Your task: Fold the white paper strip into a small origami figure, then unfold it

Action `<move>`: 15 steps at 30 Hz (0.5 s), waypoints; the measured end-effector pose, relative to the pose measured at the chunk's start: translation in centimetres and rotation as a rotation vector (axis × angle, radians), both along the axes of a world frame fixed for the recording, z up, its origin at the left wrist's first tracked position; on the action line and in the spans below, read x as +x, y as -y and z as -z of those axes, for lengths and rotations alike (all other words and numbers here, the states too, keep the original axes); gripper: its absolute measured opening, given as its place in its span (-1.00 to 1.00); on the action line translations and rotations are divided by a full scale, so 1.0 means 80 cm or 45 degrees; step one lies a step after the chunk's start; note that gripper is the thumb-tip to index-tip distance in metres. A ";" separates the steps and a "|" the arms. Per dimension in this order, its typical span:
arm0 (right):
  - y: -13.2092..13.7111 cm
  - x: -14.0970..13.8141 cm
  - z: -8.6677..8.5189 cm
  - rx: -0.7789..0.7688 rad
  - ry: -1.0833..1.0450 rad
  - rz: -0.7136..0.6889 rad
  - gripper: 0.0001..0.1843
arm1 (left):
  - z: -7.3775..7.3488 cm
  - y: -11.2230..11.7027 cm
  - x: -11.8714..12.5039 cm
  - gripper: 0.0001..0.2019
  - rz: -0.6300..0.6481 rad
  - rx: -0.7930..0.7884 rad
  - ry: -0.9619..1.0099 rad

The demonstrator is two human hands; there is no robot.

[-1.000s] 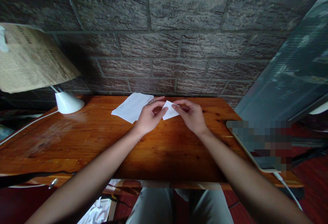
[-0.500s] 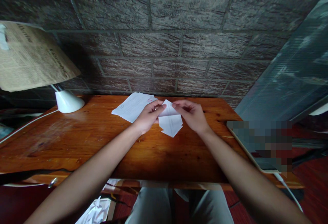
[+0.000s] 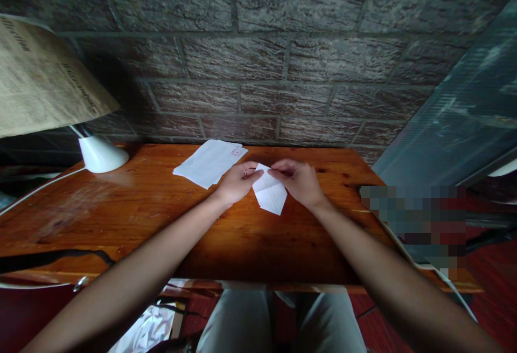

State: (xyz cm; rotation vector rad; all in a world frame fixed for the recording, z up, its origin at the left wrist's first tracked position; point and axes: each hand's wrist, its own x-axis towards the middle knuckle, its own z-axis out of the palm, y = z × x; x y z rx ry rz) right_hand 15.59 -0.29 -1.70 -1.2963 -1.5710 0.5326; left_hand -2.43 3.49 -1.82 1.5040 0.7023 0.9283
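A small folded piece of white paper (image 3: 271, 192) is held over the wooden desk, with crease lines on its face and a pointed lower end. My left hand (image 3: 238, 181) pinches its upper left edge, thumb on top; a ring shows on a finger. My right hand (image 3: 298, 180) grips the upper right edge between thumb and curled fingers. The fingers behind the paper are hidden. Just beyond my left hand lies a stack of white printed sheets (image 3: 208, 163), the top one bearing a round reddish stamp.
A lamp with a white base (image 3: 100, 153) and printed shade (image 3: 52, 81) stands at the desk's left. A tablet-like device with a blurred screen (image 3: 416, 229) and white cable (image 3: 456, 293) lies right. Beyond the desk (image 3: 161, 218) rises a brick wall (image 3: 262, 56). Crumpled paper (image 3: 147, 329) sits below.
The paper's upper part, standing above a horizontal fold before, now lies flush with the rest as one creased face. Both hands still grip its top. The camera view has shifted slightly.
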 end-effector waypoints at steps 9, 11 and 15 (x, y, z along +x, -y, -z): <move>0.008 -0.010 -0.012 0.030 0.047 0.180 -0.90 | -0.004 0.009 0.008 -0.69 -0.149 -0.028 0.201; 0.010 -0.011 -0.015 0.039 0.053 0.210 -0.89 | -0.005 0.010 0.010 -0.70 -0.174 -0.019 0.219; 0.013 -0.013 -0.020 0.065 0.017 0.223 -0.86 | -0.007 0.013 0.011 -0.69 -0.174 -0.055 0.260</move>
